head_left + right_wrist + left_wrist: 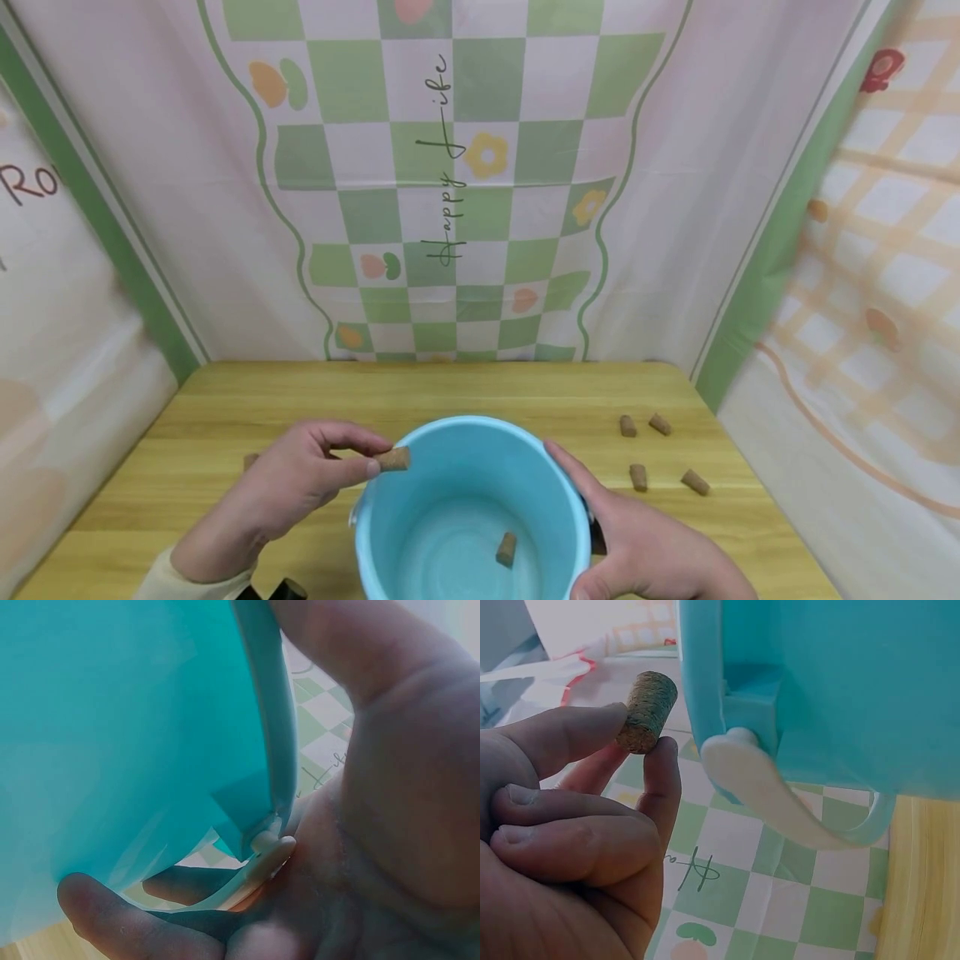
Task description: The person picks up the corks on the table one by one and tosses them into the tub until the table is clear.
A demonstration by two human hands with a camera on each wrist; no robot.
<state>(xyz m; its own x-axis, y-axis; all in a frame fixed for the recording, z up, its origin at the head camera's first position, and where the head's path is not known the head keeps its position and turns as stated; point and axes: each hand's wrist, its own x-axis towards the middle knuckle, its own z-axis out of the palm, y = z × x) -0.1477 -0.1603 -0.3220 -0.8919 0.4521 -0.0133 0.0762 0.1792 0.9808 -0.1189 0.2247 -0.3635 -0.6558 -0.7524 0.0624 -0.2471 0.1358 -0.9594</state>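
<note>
Thumb and fingertips of my left hand (pixel 288 483) pinch a brown cork (pixel 393 459) at the left rim of a light blue bucket (pixel 472 422). In the left wrist view the cork (pixel 649 712) is tilted, beside the bucket's white handle (pixel 780 802). My right hand (pixel 652 537) grips the bucket on its right side. From the right wrist, the thumb lies at the rim and the fingers (pixel 120 922) reach along the outer wall by the handle (pixel 259 870). Another cork (pixel 506 550) lies on the bucket's bottom.
Several loose corks (pixel 638 477) lie on the right part of the wooden table (pixel 525 387). One more cork (pixel 251 460) is partly hidden behind my left hand. Printed curtains (pixel 480 208) hang behind the table and at both sides.
</note>
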